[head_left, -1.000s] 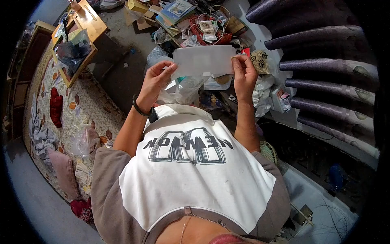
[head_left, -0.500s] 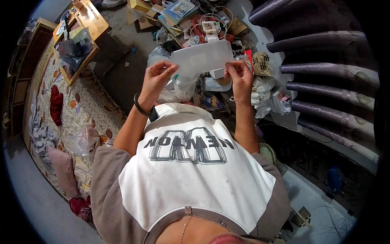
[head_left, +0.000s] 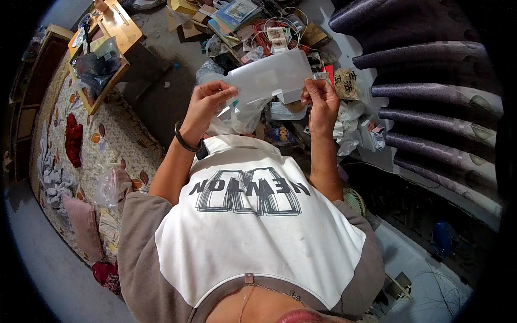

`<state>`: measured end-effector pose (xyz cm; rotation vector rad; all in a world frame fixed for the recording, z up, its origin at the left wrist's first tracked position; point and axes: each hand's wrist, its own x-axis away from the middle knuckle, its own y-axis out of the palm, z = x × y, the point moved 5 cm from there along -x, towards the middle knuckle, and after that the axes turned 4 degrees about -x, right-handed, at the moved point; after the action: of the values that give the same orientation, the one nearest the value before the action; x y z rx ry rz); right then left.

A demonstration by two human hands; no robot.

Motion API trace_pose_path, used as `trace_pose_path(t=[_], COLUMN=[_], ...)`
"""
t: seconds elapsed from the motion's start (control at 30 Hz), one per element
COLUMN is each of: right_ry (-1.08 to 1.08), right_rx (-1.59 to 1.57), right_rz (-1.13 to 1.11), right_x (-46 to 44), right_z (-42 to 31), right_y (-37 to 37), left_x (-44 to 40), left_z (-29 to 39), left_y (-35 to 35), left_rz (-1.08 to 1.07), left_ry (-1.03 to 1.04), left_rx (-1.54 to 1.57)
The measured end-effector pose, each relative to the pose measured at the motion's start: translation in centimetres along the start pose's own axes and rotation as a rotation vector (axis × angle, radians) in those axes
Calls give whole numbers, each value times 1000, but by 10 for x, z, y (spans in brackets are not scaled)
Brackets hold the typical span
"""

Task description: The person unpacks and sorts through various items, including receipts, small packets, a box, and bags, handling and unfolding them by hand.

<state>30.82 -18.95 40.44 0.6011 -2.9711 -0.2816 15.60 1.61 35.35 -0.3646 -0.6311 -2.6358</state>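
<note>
A translucent whitish plastic sheet point(head_left: 272, 75), roughly rectangular, is stretched out between my hands above my lap. My left hand point(head_left: 207, 102) pinches its left end between thumb and fingers. At the other end, my right hand point(head_left: 321, 105) grips the lower right corner. A small pale notch or tab shows on the sheet's lower edge; whether it is a single sheet or a sleeve I cannot tell. Just behind and below it lie a clear plastic bag point(head_left: 239, 119) and a white box point(head_left: 291, 97), partly covered.
Books point(head_left: 237, 15), white cables point(head_left: 295, 21) and packages pile up ahead. Left are a wooden table point(head_left: 119, 24) and a bed with a patterned cover point(head_left: 110, 132). A dark curtain point(head_left: 431, 97) hangs at right, and a fan point(head_left: 354, 202) stands beside my right elbow.
The sheet has tilted and risen slightly at its right end, and its lower-edge notch now shows. My right hand has shifted a little right and turned its grip; the left stays nearly in place.
</note>
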Motion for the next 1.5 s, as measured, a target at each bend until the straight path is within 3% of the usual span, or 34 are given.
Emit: trace_pose_path(t=[0.37, 0.7, 0.9, 1.1, 1.5], right_ry=[-67, -180, -209, -220, -322], right_rx=[100, 262, 329, 418, 542], right_rz=[46, -131, -131, -113, -110], right_x=[1, 5, 8, 11, 20], right_z=[-8, -25, -29, -28, -45], right_y=[-4, -2, -1, 3, 13], left_x=[-3, -5, -4, -2, -1], left_z=[-1, -2, -4, -10, -10], left_y=[0, 2, 8, 7, 9], left_rz=[-112, -306, -227, -334, -301], left_ry=[-76, -109, -144, -154, -234], left_rx=[63, 382, 351, 451, 305])
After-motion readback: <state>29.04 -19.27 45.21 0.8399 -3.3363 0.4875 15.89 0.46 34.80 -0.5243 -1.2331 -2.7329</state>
